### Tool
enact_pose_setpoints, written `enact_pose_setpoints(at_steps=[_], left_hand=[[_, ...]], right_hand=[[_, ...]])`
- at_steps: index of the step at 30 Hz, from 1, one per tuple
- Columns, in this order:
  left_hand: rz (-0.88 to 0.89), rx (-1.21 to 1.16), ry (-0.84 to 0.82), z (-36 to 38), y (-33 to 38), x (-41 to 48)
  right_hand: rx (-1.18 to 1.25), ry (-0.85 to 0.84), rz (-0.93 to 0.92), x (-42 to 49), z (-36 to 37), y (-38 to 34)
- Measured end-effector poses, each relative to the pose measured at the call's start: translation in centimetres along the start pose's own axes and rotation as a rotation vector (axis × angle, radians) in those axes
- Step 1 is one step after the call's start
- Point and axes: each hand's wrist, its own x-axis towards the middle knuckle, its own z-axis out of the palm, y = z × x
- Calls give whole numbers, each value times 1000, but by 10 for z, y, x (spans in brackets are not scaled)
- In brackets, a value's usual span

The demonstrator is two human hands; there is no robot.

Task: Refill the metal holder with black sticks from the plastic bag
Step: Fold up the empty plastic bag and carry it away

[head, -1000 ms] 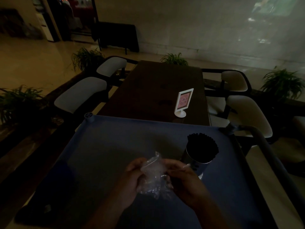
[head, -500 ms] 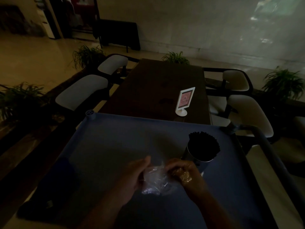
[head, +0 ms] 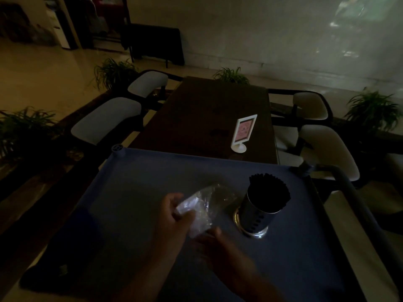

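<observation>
While the room is quite dark, one can see that the left hand (head: 174, 211) has its fingers closed around the plastic bag (head: 202, 205), which is crumpled, looks empty of sticks, and hangs just above the blue tray top (head: 135, 192) of the cart. The right hand (head: 214, 241) is just below the bag and blurred; I cannot tell if its fingers pinch the plastic or only touch it. To the right of the bag, near but apart from it, the metal holder (head: 256, 216) stands upright on the tray, its long axis vertical and its open mouth pointing up. It is packed with black sticks (head: 269, 191), which stand upright too and lean outward a little at the top, like a fan. I judge that the filling itself is done, and the step in hand is dealing with the empty bag. The next move probably calls for putting the bag aside without knocking the holder, which is tall and could tip.
</observation>
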Motion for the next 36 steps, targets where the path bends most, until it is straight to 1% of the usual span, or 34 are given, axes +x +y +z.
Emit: enact_pose_setpoints(at_steps=[2, 4, 6, 8, 10, 15, 17, 21, 27, 36], left_hand=[[42, 37, 59, 7, -3, -5], [51, 65, 89, 13, -4, -10], [26, 60, 65, 18, -6, -13], [-21, 26, 34, 20, -5, -14], [-81, -17, -7, 17, -6, -13], [-186, -95, -108, 11, -11, -10], [-201, -110, -157, 9, -10, -8], [-196, -95, -200, 8, -4, -4], [-145, 58, -247, 5, -7, 2], [-94, 103, -234, 12, -22, 4]], right_hand=[[-21, -46, -87, 0, 8, 1], [-74, -56, -153, 4, 15, -1], [-137, -12, -208, 8, 19, -5], [-145, 76, -239, 11, 18, -8], [-117, 160, -243, 12, 15, -11], [-106, 254, -254, 15, 3, -17], [-131, 290, -264, 15, 1, -18], [-202, 326, -285, 17, -5, -17], [-258, 327, -293, 17, -14, -22], [-298, 343, -296, 12, -18, -19]])
